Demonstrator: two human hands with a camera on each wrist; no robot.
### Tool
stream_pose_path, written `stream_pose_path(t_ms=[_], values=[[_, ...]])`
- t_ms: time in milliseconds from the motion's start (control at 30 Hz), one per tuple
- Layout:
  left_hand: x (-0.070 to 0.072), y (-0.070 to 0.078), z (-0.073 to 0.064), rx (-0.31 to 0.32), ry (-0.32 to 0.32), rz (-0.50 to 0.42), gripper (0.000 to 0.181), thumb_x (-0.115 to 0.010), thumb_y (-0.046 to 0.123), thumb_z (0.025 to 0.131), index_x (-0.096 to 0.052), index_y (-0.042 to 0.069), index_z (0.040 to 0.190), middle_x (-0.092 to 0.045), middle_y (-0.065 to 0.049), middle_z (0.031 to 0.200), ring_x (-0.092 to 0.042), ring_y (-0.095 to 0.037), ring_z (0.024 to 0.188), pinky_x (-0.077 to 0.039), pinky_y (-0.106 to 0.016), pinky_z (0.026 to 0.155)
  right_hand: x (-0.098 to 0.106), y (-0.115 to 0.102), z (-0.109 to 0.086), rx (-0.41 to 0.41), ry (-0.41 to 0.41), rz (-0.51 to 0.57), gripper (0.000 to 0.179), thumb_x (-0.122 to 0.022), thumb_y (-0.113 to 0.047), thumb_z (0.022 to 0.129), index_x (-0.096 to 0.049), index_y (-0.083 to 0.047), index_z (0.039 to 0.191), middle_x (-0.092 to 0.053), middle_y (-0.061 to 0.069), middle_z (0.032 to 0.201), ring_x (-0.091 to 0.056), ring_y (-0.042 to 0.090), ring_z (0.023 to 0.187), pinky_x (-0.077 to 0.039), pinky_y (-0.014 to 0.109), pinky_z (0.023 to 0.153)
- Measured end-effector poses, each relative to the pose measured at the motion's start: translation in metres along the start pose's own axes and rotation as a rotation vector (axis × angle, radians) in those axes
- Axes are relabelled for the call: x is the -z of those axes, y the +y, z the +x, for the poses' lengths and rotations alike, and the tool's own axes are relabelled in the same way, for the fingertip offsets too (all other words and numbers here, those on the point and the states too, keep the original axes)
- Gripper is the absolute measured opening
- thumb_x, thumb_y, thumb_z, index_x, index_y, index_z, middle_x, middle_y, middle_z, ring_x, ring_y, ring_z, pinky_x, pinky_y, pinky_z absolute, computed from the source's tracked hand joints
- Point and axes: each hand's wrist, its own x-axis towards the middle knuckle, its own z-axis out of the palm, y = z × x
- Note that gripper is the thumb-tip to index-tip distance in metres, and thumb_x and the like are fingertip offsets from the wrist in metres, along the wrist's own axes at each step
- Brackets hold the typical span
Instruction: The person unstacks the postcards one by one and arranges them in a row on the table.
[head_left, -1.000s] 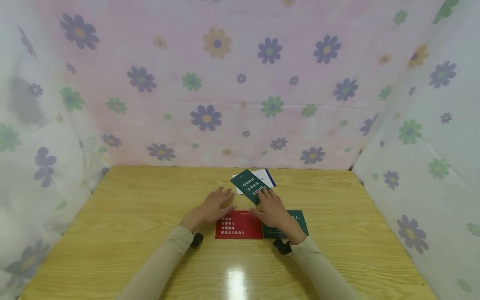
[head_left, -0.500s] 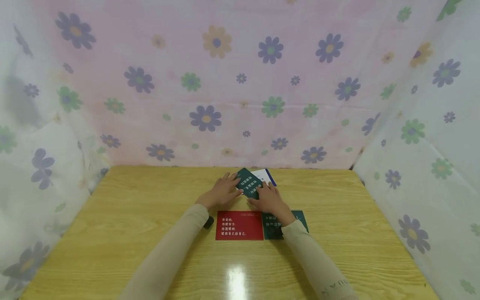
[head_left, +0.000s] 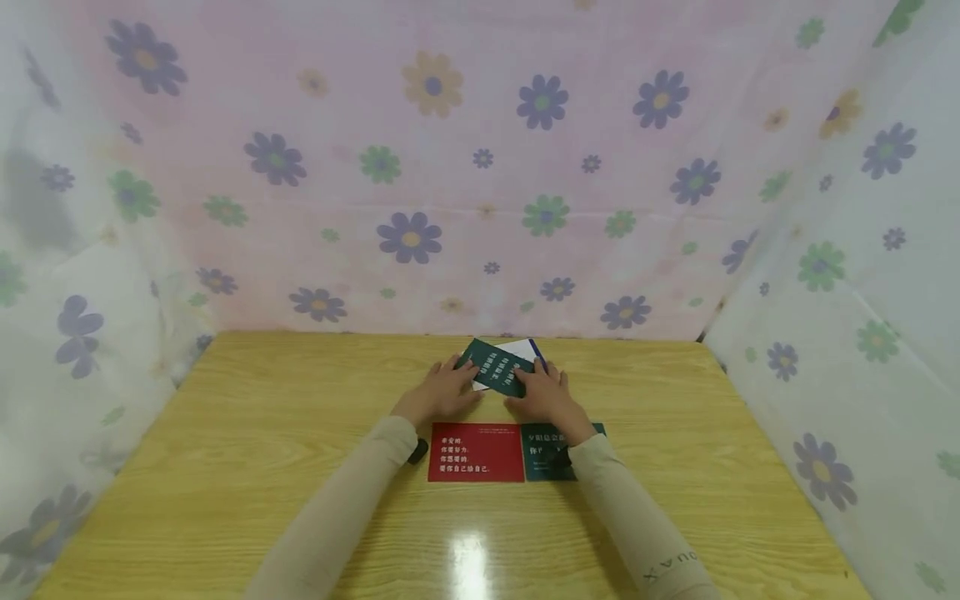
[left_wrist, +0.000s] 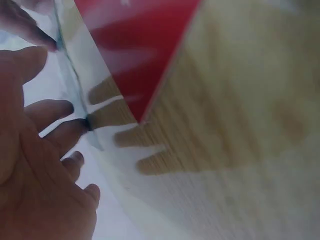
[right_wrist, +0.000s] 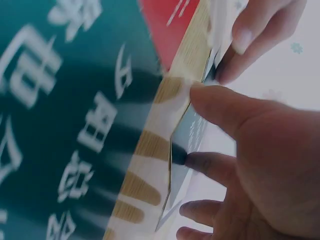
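Observation:
A dark green card (head_left: 491, 364) with white writing lies slanted over a white card with a blue edge (head_left: 517, 351) near the back of the table. My left hand (head_left: 438, 393) touches the green card's left end with its fingertips, the fingers fairly straight. On its right end rest the fingers of my right hand (head_left: 546, 395), likewise extended. In the right wrist view, the index fingertip meets the dark card (right_wrist: 187, 135) at its edge. A red card (head_left: 476, 454) and a second green card (head_left: 540, 437) lie side by side nearer me; my right wrist partly covers the latter.
The cards lie on a wood-grain table (head_left: 262, 442). Behind it hangs a pink flowered cloth (head_left: 480, 208), and flowered white cloth (head_left: 825, 333) encloses both sides. A light reflection shows on the table's front part.
My left hand has moved right and forward onto the upper green card. That card has turned counterclockwise over the white one, and my right hand has shifted slightly with it.

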Motion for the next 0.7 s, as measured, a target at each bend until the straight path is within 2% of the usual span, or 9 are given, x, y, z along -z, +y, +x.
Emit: stream_pose_path(t_ms=[133, 300, 367, 567, 700], values=[[-0.003, 0.006, -0.013, -0.015, -0.006, 0.035, 0.062, -0.051, 0.043, 0.105, -0.041, 0.010, 0.157, -0.039, -0.014, 0.162, -0.015, -0.038, 0.156, -0.012, -0.056, 0.127, 0.002, 0.005, 0.000, 0.015, -0.003, 0.004, 0.072, -0.069, -0.037, 0.095, -0.042, -0.012, 0.156, -0.018, 0.030, 0.165, -0.010, 0.052, 0.153, -0.009, 0.067, 0.123], [-0.004, 0.009, -0.032, -0.037, -0.020, -0.029, 0.061, -0.058, 0.039, 0.103, -0.044, 0.011, 0.155, -0.041, -0.014, 0.160, -0.018, -0.039, 0.155, -0.013, -0.054, 0.127, 0.005, 0.011, 0.001, 0.010, 0.000, -0.012, 0.078, -0.073, -0.037, 0.092, -0.041, -0.007, 0.156, -0.019, 0.029, 0.165, -0.010, 0.053, 0.153, -0.013, 0.065, 0.124], [-0.003, 0.007, -0.037, -0.054, -0.003, -0.055, 0.059, -0.059, 0.036, 0.103, -0.046, 0.009, 0.153, -0.043, -0.014, 0.159, -0.020, -0.040, 0.155, -0.014, -0.054, 0.127, 0.007, 0.014, 0.002, 0.014, -0.006, -0.030, 0.082, -0.076, -0.038, 0.089, -0.040, -0.005, 0.156, -0.022, 0.029, 0.164, -0.013, 0.052, 0.152, -0.014, 0.064, 0.124], [0.003, -0.007, -0.037, -0.117, 0.096, -0.075, 0.058, -0.064, 0.026, 0.101, -0.048, -0.002, 0.149, -0.046, -0.023, 0.155, -0.026, -0.046, 0.151, -0.024, -0.061, 0.122, 0.015, 0.028, 0.010, 0.018, -0.035, -0.092, 0.097, -0.083, -0.043, 0.082, -0.035, -0.005, 0.158, -0.023, 0.030, 0.164, -0.015, 0.052, 0.152, -0.014, 0.063, 0.124], [0.008, -0.017, -0.032, -0.077, 0.087, -0.065, 0.070, -0.064, 0.033, 0.100, -0.036, 0.001, 0.157, -0.034, -0.019, 0.163, -0.018, -0.043, 0.155, -0.018, -0.058, 0.125, 0.019, 0.035, 0.015, 0.010, -0.066, -0.087, 0.102, -0.085, -0.045, 0.081, -0.031, -0.008, 0.160, -0.018, 0.030, 0.165, -0.010, 0.051, 0.153, -0.011, 0.063, 0.125]])
